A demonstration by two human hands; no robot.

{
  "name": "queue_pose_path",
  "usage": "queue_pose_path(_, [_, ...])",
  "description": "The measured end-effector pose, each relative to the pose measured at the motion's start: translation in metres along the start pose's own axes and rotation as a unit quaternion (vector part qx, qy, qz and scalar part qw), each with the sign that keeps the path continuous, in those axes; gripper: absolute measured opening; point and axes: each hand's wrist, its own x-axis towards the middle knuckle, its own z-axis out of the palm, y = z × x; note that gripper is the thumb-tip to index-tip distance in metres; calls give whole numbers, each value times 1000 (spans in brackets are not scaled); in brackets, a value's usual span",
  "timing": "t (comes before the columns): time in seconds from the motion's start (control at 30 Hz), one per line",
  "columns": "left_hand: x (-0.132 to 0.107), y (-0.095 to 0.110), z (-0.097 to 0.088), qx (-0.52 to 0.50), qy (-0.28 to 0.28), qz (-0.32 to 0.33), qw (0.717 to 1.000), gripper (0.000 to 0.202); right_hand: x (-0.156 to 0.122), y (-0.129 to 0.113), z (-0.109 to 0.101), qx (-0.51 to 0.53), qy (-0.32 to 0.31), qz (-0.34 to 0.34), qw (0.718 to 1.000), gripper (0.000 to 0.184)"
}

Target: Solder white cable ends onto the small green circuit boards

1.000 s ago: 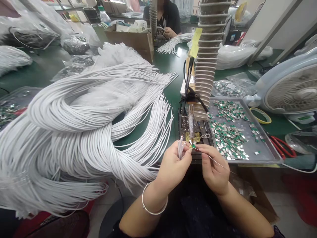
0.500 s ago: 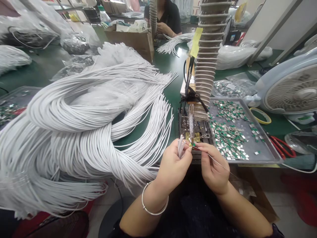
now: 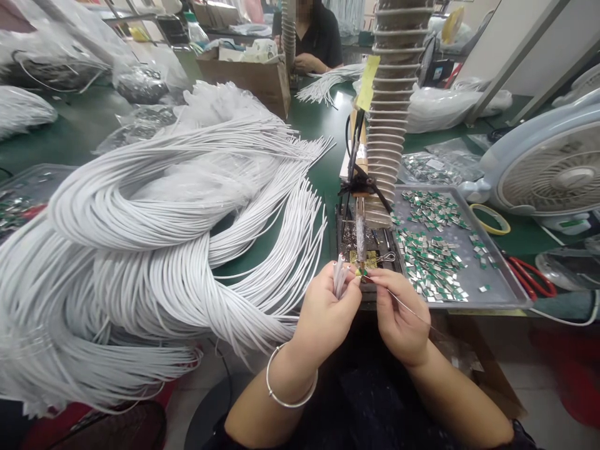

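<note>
My left hand (image 3: pixel 328 306) is closed around several white cables (image 3: pixel 338 278), their cut ends pointing up past the fingers. At its fingertips is a small green connector board (image 3: pixel 364 272), right under the tip of an upright soldering iron (image 3: pixel 360 240). Between thumb and fingers, my right hand (image 3: pixel 404 312) pinches a thin solder wire (image 3: pixel 403 304), which trails back over the palm. The wire's front end meets the board near the iron's tip. Fingers partly hide the joint itself.
A big heap of white cables (image 3: pixel 140 269) covers the left side. To the right lies a metal tray (image 3: pixel 504 275) of small connector boards, with red-handled pliers (image 3: pixel 527 275), a yellow tape roll (image 3: pixel 490 219) and a fan (image 3: pixel 557 169) beyond. A ribbed duct (image 3: pixel 391 119) hangs over the iron. Another person (image 3: pixel 316 44) sits opposite.
Both my hands stay at the iron's tip with almost no movement. The whole view has shifted very slightly. Across the table, the other person's hands have moved a little.
</note>
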Motion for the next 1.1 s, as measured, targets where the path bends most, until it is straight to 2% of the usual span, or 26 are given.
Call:
queue_pose_path(0.33, [-4, -13, 0, 5, -17, 3, 1000, 10, -7, 2, -3, 4, -18, 11, 1000, 24])
queue_pose_path(0.53, [-15, -26, -2, 28, -68, 36, 997, 25, -11, 1, -14, -4, -21, -3, 1000, 26])
queue_pose_path(0.67, [-18, -34, -4, 42, -51, 53, 996, 26, -14, 6, -23, -36, -10, -3, 999, 29])
queue_pose_path(0.8, [-17, -37, -5, -7, -61, 42, 997, 27, -9, 18, -35, -126, -7, 25, 992, 26])
queue_pose_path(0.9, [-15, -41, -5, -70, -78, 15, 994, 26, 3, 34, -46, -229, -38, 66, 970, 18])
queue_pose_path(1.03, [-14, -47, -5, -125, -84, -3, 989, 31, 19, 55, -56, -301, -137, 141, 933, 15])
queue_pose_path(1.1, [-14, -48, -4, -137, -81, -2, 987, 33, 25, 61, -58, -318, -186, 157, 916, 15])
